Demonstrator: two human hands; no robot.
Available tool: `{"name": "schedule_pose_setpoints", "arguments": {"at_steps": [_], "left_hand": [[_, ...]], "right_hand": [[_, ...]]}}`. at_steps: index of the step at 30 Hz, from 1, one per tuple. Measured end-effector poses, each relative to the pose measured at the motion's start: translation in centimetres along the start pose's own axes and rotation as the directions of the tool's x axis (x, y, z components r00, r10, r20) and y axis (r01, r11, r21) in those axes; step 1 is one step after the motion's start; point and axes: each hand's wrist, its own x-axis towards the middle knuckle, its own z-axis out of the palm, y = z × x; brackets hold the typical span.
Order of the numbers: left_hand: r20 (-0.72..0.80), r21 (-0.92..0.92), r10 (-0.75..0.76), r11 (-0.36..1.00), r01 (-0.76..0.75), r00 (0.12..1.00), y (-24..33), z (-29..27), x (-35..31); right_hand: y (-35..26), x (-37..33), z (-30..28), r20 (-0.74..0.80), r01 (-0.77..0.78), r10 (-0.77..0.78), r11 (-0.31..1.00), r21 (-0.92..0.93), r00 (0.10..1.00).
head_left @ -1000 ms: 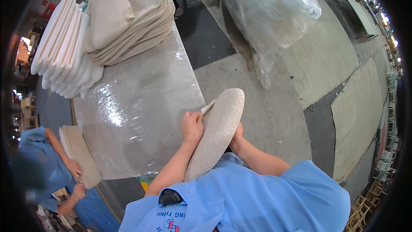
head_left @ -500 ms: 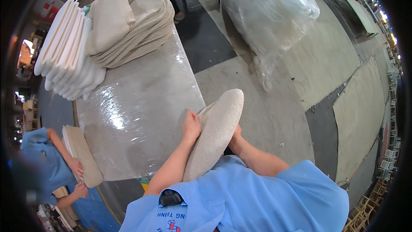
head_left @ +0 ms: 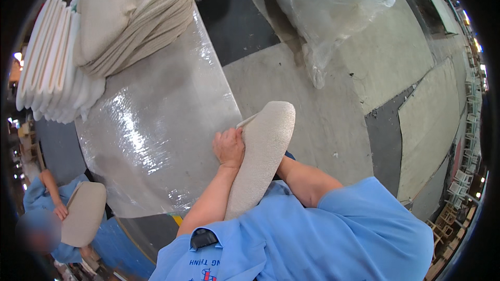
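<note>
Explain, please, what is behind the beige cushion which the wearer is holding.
The right forearm reaches behind the cushion; the right hand is covered, so its grip cannot be seen.

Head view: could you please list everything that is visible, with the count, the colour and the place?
Cushion: 1, beige, in front of the person
Table: 1, grey, film-covered, centre-left
Fabric pieces: stack, uncountable, beige, on table's far end
Padding sheets: several, white, left of fabric pieces
Plastic bag: 1, translucent, top centre-right
Floor sheets: several, beige and dark grey, right
Chair frames: several, white and wood-coloured, right rim
Co-worker: 1, blue shirt, lower left
Co-worker's cushion: 1, beige, before co-worker
Rim background: too small to tell
Shirt: 1, light blue, bottom
Left hand: 1, bare, at cushion's left edge
Right forearm: 1, bare, right of cushion; hand hidden
</note>
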Motion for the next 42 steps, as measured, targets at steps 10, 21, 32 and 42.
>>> {"name": "schedule_pose_setpoints", "arguments": {"at_steps": [10, 21, 32, 42], "left_hand": [[-0.028, 0.003, 0.0, 1.0, 0.0, 1.0, -0.8, 0.1, 0.2], [-0.019, -0.266, -0.22, 0.942, 0.207, 0.975, 1.3, -2.0, 6.4], [0.038, 0.03, -0.29, 0.957, 0.289, 0.956, 0.2, -1.2, 1.9], [-0.062, 0.048, -0.261, 0.963, 0.264, 0.963, -1.0, 0.0, 1.3]], "right_hand": [[-0.1, -1.4, -1.0, 0.076, -0.133, 0.131, 0.991, 0.015, 0.988], [-6.9, 0.1, 2.8, 0.21, -0.089, 0.041, 0.971, 0.222, 0.977], [-4.0, 1.2, 1.8, -0.234, 0.01, -0.008, 1.0, 0.006, 0.972], [-1.9, 3.8, 3.3, -0.274, 0.093, -0.213, 0.915, -0.393, 0.938]]}}
